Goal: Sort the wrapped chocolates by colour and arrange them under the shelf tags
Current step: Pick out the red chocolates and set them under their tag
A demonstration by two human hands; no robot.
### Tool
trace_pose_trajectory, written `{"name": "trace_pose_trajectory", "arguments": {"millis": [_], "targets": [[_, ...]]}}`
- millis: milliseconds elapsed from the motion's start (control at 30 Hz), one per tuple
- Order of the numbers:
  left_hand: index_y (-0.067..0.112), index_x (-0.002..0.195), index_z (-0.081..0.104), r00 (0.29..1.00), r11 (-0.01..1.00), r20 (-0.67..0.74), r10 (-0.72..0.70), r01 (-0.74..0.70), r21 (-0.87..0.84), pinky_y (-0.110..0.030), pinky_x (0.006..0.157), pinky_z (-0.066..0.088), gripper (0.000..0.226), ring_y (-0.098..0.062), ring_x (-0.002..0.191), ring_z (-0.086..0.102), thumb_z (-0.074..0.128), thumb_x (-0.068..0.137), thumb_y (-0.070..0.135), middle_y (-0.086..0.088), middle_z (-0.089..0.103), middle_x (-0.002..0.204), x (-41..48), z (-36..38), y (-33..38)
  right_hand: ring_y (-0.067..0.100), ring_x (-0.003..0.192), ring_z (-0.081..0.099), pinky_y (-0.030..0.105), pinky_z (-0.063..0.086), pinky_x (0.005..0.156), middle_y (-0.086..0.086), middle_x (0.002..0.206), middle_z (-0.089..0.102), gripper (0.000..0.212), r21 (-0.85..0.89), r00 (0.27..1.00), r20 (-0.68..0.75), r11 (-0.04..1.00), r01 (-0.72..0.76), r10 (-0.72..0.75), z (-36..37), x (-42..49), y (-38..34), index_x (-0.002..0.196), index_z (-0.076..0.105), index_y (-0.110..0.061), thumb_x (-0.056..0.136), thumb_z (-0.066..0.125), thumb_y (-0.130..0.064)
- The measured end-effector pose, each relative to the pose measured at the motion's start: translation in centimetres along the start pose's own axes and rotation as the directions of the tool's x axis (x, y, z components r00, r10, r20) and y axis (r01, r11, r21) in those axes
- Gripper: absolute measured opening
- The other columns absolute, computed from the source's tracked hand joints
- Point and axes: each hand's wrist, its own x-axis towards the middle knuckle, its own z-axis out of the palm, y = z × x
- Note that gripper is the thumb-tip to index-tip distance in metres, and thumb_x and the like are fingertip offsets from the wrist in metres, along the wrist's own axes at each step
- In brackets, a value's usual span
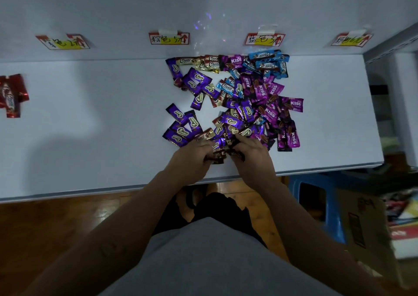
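Dark-wrapped chocolates (217,158) are gripped by the left hand (192,157) and the right hand (252,154), the fingers of both curled round them near the front edge of the tabletop (90,137). Just beyond the fingers a mixed pile (239,112) of purple, gold, blue and magenta wrapped chocolates is spread. A small group of purple ones (181,127) is set just left of the pile. Blue chocolates (268,63) are gathered below the third tag (264,39), and gold ones (204,62) below the second tag (169,38). Red chocolates (12,94) are laid at the far left, well apart. A blue stool (316,196) is seen on the floor to the right.
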Motion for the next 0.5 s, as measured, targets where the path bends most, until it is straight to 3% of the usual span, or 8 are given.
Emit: {"name": "trace_pose_trajectory", "arguments": {"millis": [100,167,233,333,400,500], "targets": [[0.015,0.112,0.066,0.998,0.998,-0.046,-0.042,0.044,0.051,-0.037,0.088,0.05,0.024,-0.024,0.116,0.05,0.053,0.093,0.02,0.0,0.058,0.132,0.2,-0.2,0.2,0.027,0.115,0.054,0.033,0.045,0.094,0.009,0.128,0.062,0.015,0.094,0.997,-0.076,0.995,-0.024,0.031,-0.7,-0.3,-0.2,0.1,0.072,-0.007,0.086,0.068,-0.011],[0.011,0.112,0.066,0.99,0.99,-0.074,-0.119,0.124,0.073,-0.039,0.091,0.046,0.022,-0.029,0.12,0.047,0.054,0.094,0.016,-0.004,0.056,0.135,-0.1,-0.4,0.4,0.022,0.115,0.052,0.026,0.04,0.091,0.007,0.125,0.063,0.015,0.152,0.989,-0.116,0.985,-0.076,0.094,-1.6,-0.7,-0.3,0.101,0.071,-0.007,0.09,0.064,-0.012],[0.009,0.103,0.066,0.982,0.992,-0.141,-0.127,0.128,-0.002,-0.04,0.087,0.049,0.014,-0.03,0.112,0.05,0.058,0.091,0.011,-0.008,0.061,0.123,-0.4,-0.5,0.5,0.022,0.104,0.058,0.025,0.042,0.082,0.006,0.112,0.067,0.014,0.197,0.979,-0.132,0.972,-0.126,0.154,-2.4,-1.0,-0.2,0.102,0.069,-0.009,0.092,0.06,-0.014],[0.011,0.091,0.061,0.954,0.982,-0.241,-0.18,0.162,-0.091,-0.032,0.065,0.049,0.006,-0.02,0.088,0.055,0.057,0.092,0.015,-0.002,0.059,0.092,-0.1,-1.1,0.5,0.022,0.084,0.061,0.028,0.045,0.067,0.006,0.094,0.068,0.015,0.206,0.968,-0.093,0.956,-0.21,0.232,-2.8,-0.9,0.3,0.105,0.064,-0.012,0.096,0.055,-0.019],[0.009,0.091,0.06,0.922,0.973,-0.313,-0.229,0.223,-0.054,-0.03,0.062,0.045,0.009,-0.019,0.085,0.054,0.055,0.092,0.016,-0.003,0.058,0.088,0.6,-1.8,0.8,0.024,0.084,0.063,0.031,0.048,0.068,0.008,0.093,0.069,0.017,0.196,0.961,-0.101,0.952,-0.236,0.259,-2.9,-0.8,0.7,0.107,0.064,-0.012,0.095,0.055,-0.02],[0.006,0.089,0.061,0.953,0.983,-0.277,-0.126,0.157,0.091,-0.041,0.068,0.049,0.008,-0.025,0.091,0.055,0.059,0.089,0.015,-0.008,0.062,0.093,1.6,-2.2,1.5,0.028,0.097,0.06,0.028,0.044,0.073,0.008,0.105,0.068,0.018,0.135,0.963,-0.145,0.969,-0.209,0.228,-3.1,-0.3,0.7,0.106,0.069,-0.012,0.092,0.06,-0.016]]}}
